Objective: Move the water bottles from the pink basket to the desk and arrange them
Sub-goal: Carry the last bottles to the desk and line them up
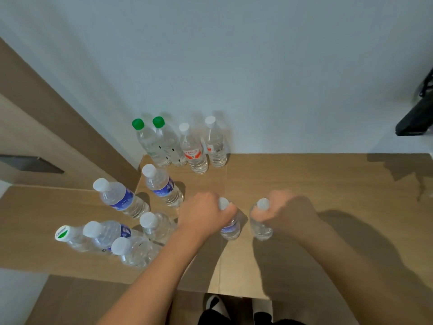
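My left hand (202,213) grips the neck of a blue-labelled water bottle (230,228) standing on the wooden desk (328,184). My right hand (289,211) grips the neck of a clear white-capped bottle (261,227) beside it. Against the wall stand two green-capped bottles (152,144) and two red-labelled bottles (194,151) in a row. A blue-labelled bottle (162,186) stands in front of them. Several more bottles (119,198) stand on the lower surface at left. The pink basket is out of view.
A lower wooden surface (28,216) adjoins the desk at left, next to a brown panel (46,118). A black object (417,116) hangs at the right edge by the white wall. A dark stain-like shadow (407,170) marks the desk's far right.
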`<state>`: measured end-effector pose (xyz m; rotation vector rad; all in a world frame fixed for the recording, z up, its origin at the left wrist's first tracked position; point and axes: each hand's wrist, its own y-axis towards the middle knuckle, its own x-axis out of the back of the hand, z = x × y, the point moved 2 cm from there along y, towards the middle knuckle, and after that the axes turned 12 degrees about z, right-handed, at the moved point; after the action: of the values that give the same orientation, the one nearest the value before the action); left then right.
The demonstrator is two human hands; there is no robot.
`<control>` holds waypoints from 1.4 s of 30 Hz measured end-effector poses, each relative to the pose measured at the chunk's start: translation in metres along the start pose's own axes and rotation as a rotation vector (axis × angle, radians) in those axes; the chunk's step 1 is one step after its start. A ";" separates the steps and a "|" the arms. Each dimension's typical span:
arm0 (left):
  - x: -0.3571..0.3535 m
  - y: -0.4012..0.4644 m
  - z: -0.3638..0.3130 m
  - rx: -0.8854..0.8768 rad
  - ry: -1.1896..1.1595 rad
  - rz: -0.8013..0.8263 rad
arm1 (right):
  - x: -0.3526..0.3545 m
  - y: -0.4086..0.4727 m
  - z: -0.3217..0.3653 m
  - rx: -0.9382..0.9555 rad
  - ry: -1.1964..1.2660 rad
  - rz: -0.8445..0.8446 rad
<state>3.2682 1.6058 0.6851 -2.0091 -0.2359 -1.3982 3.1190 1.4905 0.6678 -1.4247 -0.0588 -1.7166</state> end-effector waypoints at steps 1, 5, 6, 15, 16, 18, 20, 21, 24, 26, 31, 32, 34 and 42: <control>-0.002 0.000 0.000 -0.001 0.006 0.000 | -0.006 -0.002 -0.003 0.027 0.091 0.037; -0.010 -0.003 -0.002 -0.005 -0.002 -0.009 | -0.006 -0.005 -0.015 0.054 0.314 0.067; -0.011 -0.001 -0.002 -0.003 -0.014 -0.011 | -0.003 -0.002 -0.019 0.042 0.286 0.048; -0.016 0.006 0.001 0.022 -0.063 -0.003 | 0.001 0.007 -0.014 0.048 0.202 0.075; -0.016 0.006 0.001 0.025 -0.076 -0.006 | -0.002 0.006 -0.013 0.048 0.208 0.065; -0.017 0.005 0.002 0.035 -0.096 -0.004 | -0.004 0.005 -0.014 0.048 0.239 0.058; -0.017 0.004 0.002 0.043 -0.097 0.006 | -0.003 0.005 -0.017 0.040 0.269 0.071; -0.017 0.004 0.001 0.045 -0.100 0.009 | -0.002 0.005 -0.019 0.036 0.274 0.078; -0.016 0.002 0.000 0.058 -0.120 0.006 | 0.000 0.001 -0.021 0.040 0.269 0.080; -0.015 0.000 -0.002 0.075 -0.121 0.016 | 0.002 -0.004 -0.018 0.047 0.198 0.098; -0.004 -0.003 -0.002 0.061 -0.002 0.069 | 0.018 -0.015 -0.014 0.093 -0.145 0.024; 0.000 -0.005 -0.001 0.056 0.045 0.080 | 0.021 -0.016 -0.014 0.095 -0.177 -0.008; 0.009 -0.011 -0.001 0.040 0.112 0.075 | 0.026 -0.016 -0.013 0.093 -0.176 -0.070; 0.078 -0.046 0.033 0.025 -0.030 -0.284 | 0.081 -0.004 0.050 0.402 -0.088 -0.254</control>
<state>3.3028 1.6440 0.7665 -2.0366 -0.5680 -1.5274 3.1589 1.4727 0.7525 -1.2254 -0.6219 -1.7203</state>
